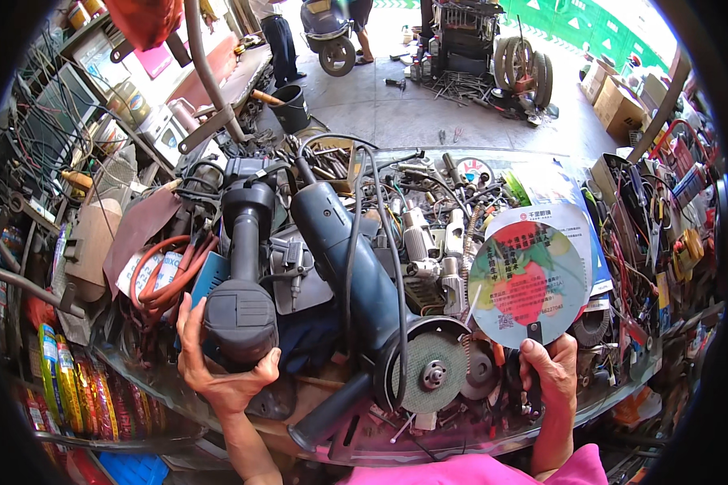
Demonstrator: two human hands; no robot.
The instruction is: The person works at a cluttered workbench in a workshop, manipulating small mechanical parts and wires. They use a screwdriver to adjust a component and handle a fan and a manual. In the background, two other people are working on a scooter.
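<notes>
My left hand [222, 368] closes around the battery end of a black cordless power tool [241, 311], its fingers on one side and thumb on the other. The tool's head points away from me, among cables. My right hand [554, 368] pinches the short black handle of a round, printed hand fan [530, 283], which stands face toward me. Between the hands lies a dark blue angle grinder [352, 255] with a greenish disc [433, 372] and a black side handle [328, 412]. Its cord loops over the body. Neither hand touches the grinder.
Metal parts and sockets [421, 234] crowd the bench [485, 440]. A coiled orange hose [166, 279] lies at left, near colourful rolls [65, 372]. Farther off are a black bucket [289, 109], a scooter [332, 36], tyres [526, 69], cardboard boxes [619, 105] and two standing people.
</notes>
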